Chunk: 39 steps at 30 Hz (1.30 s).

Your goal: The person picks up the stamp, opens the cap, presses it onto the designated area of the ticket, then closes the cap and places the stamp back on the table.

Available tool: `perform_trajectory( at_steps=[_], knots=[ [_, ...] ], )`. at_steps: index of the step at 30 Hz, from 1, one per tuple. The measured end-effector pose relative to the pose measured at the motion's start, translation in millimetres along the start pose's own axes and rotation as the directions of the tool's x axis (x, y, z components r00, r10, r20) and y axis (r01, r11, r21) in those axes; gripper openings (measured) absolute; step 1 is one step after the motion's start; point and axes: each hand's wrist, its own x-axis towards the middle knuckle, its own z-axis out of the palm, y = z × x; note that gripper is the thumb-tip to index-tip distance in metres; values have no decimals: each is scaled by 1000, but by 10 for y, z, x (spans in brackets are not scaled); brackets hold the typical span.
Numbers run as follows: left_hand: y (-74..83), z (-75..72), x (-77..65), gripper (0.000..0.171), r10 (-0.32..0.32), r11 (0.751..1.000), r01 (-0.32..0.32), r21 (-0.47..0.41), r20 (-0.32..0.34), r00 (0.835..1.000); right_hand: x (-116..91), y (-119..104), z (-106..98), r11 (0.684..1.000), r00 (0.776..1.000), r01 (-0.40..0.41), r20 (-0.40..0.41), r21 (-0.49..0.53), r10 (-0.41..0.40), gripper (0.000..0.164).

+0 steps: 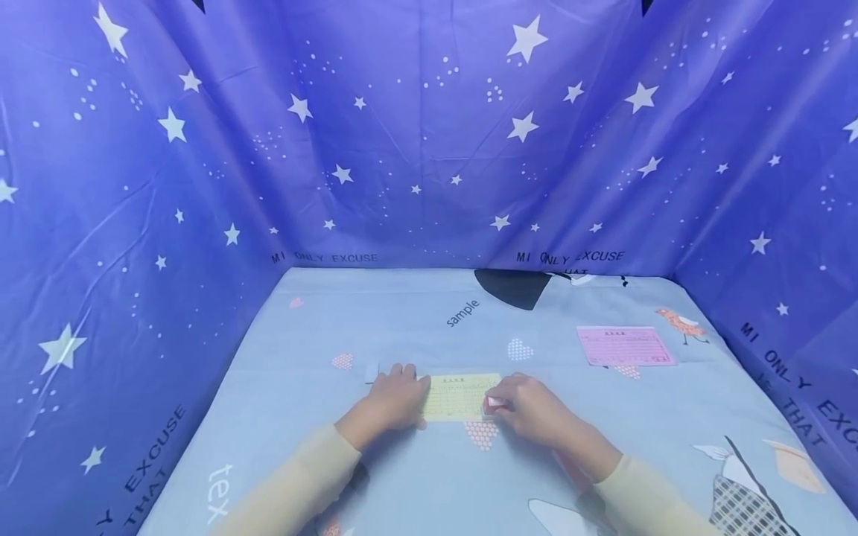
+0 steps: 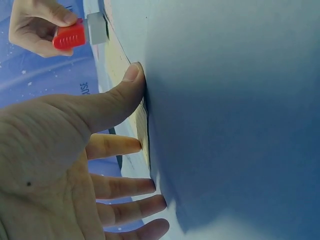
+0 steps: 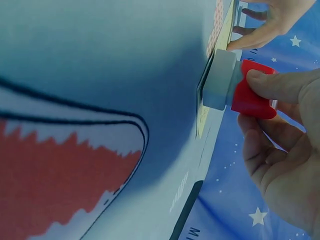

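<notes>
In the head view a yellow printed form (image 1: 456, 394) lies on the pale blue cloth. My left hand (image 1: 397, 396) rests over its left end. Seen from the left wrist, the thumb and straight fingers (image 2: 117, 187) touch down along the paper. My right hand (image 1: 536, 408) pinches a stamp (image 1: 492, 403) by its red handle (image 3: 250, 104), thumb on one side and fingers on the other. The stamp's grey base (image 3: 219, 80) stands at the form's lower right corner. Whether its underside presses on the paper, I cannot tell.
A pink printed form (image 1: 626, 346) lies apart, farther back on the right. Printed patterns cover the cloth (image 1: 402, 476). Blue star-patterned curtains (image 1: 422, 149) enclose the back and both sides. A small pale patch (image 1: 372, 371) shows beside the left hand.
</notes>
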Motion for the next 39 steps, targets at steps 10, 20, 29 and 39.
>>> perform_trajectory(
  at_steps=[10, 20, 29, 39],
  knots=[
    [5, -12, -3, 65, 13, 1000, -13, 5, -6, 1000, -6, 24, 19, 999, 1000, -26, -6, -21, 26, 18],
    [6, -25, 2, 65, 15, 1000, -15, -7, 0, 1000, -26, 27, 15, 999, 999, -46, -1, -19, 46, 21],
    [11, -18, 24, 66, 15, 1000, -15, -9, 5, 1000, -39, 63, 47, 998, 998, -55, 5, 1, 55, 18],
    [-14, 0, 32, 69, 21, 1000, -21, 9, -2, 1000, 24, -39, 64, 989, 996, -85, -36, -120, 81, 16]
  ],
)
